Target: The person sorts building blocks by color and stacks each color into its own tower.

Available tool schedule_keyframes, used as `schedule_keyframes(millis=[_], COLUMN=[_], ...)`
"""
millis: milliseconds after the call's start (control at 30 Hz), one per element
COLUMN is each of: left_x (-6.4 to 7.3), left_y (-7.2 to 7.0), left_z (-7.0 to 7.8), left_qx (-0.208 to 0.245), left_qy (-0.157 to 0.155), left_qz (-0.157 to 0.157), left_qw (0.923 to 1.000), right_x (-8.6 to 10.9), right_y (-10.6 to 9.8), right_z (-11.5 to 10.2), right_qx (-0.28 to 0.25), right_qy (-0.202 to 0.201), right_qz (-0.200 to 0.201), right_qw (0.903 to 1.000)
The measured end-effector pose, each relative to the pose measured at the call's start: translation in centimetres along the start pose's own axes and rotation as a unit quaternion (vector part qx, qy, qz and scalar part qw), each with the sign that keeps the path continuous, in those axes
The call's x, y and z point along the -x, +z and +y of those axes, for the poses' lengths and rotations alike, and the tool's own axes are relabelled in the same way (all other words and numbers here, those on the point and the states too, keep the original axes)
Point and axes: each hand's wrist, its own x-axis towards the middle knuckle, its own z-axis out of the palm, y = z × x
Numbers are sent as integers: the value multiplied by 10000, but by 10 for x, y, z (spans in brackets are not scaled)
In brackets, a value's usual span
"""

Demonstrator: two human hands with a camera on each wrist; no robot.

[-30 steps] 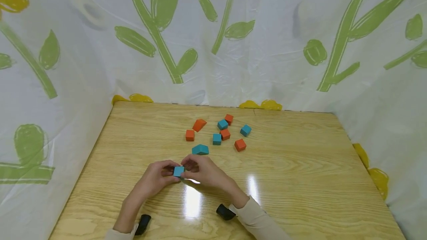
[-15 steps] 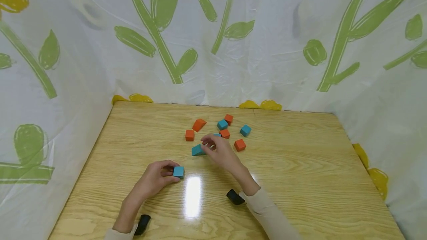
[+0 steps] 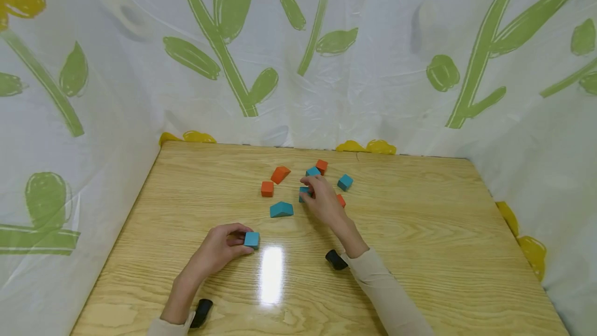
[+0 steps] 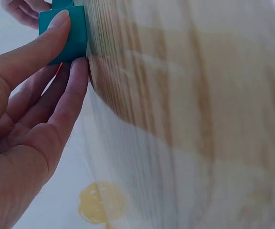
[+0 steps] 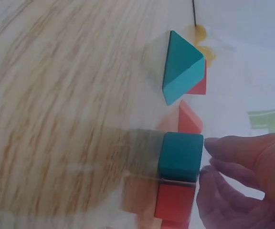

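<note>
My left hand (image 3: 216, 249) pinches a blue cube (image 3: 252, 240) on the table, thumb on one side and fingers on the other, as the left wrist view also shows with the thumb on the cube (image 4: 75, 36). Farther forward, my right hand (image 3: 325, 204) reaches over the group of blocks with its fingers spread apart. In the right wrist view its fingertips are right at the top of another blue cube (image 5: 180, 155), not wrapped round it. A red cube (image 5: 174, 201) sits directly beside that one. In the head view the right hand partly hides the blocks under it.
A blue triangular block (image 3: 282, 209) lies between the hands. Around it are a red triangular block (image 3: 280, 174), a red cube (image 3: 267, 189), a blue cube (image 3: 345, 182) and several others. White cloth (image 3: 298, 108) with printed flowers encloses the wooden table (image 3: 420, 232).
My right hand has left the cube held by the left hand and moved forward and right, past the blue triangular block, to the grouped cubes. The left hand keeps its grip in place.
</note>
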Motion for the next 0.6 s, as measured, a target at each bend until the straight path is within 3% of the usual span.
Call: schedule_keyframes(millis=[300,600], left_x=[0,0], left_y=[0,0], left_z=[1,-1], left_qx=[-63,-5], left_qy=[-21,29], left_qz=[12,10], left_qw=[10000,10000], right_x=[1,7], right_y=[1,1], right_z=[3,5], right_qx=[504,406], right_qy=[-117,-271], right_qz=[-310,-280], right_qw=[9982,9984])
